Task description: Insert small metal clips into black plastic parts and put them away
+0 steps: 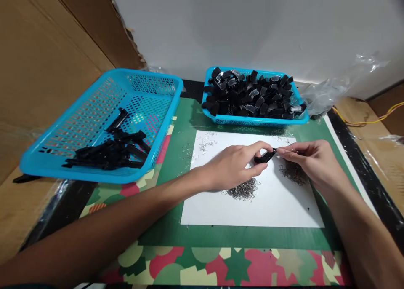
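My left hand (235, 164) holds a small black plastic part (264, 157) between thumb and fingers, above a white paper sheet (214, 211). At the part's far right end, the thumb and fingertips of my right hand (311, 156) are pinched together. What sits between those fingertips is too small to make out. Below my left hand lies a pile of small bent metal wire pieces (244, 190). A second wire pile (293, 173) is beside my right hand, partly covered by it. More wire pieces (206, 143) are scattered at the sheet's upper left.
A blue basket (167, 124) on the left holds several long black parts (107, 152). Another blue basket (252, 120) at the back is heaped with short black pieces (252, 95). Clear plastic bags (328, 93) and yellow wires (362, 122) lie at the right. Cardboard (47, 49) stands left.
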A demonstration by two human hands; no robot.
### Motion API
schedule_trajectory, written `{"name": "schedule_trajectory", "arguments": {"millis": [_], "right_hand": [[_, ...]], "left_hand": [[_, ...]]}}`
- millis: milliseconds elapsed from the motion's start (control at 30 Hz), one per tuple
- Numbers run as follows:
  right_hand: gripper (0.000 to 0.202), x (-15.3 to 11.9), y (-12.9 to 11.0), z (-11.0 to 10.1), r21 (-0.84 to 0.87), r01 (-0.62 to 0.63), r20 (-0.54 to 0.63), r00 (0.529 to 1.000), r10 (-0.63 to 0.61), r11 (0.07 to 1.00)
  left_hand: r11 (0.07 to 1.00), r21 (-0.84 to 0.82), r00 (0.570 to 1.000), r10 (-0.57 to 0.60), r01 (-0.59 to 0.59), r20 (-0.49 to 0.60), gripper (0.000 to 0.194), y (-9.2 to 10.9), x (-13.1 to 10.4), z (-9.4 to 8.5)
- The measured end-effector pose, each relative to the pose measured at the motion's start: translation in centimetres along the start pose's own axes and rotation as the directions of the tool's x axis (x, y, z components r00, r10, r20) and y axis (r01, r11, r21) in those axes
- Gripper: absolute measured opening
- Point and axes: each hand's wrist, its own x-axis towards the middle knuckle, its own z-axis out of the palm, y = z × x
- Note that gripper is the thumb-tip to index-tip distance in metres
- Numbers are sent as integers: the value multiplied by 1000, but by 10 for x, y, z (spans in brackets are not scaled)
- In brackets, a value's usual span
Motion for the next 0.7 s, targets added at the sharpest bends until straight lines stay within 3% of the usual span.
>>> {"name": "schedule_trajectory", "arguments": {"millis": [267,500,700], "right_hand": [[43,-6,-4,7,-180,25,-34,999,-32,983],[40,-18,-13,16,-423,189,-90,964,-249,886],[38,-22,-16,22,-421,183,-113,961,-251,888]], "left_hand": [[1000,-7,1000,-14,14,-3,40,-1,0,2],[1000,-13,999,17,-18,-28,20,-3,-1,3],[999,28,1000,23,-23,0,12,-1,-1,2]]}}
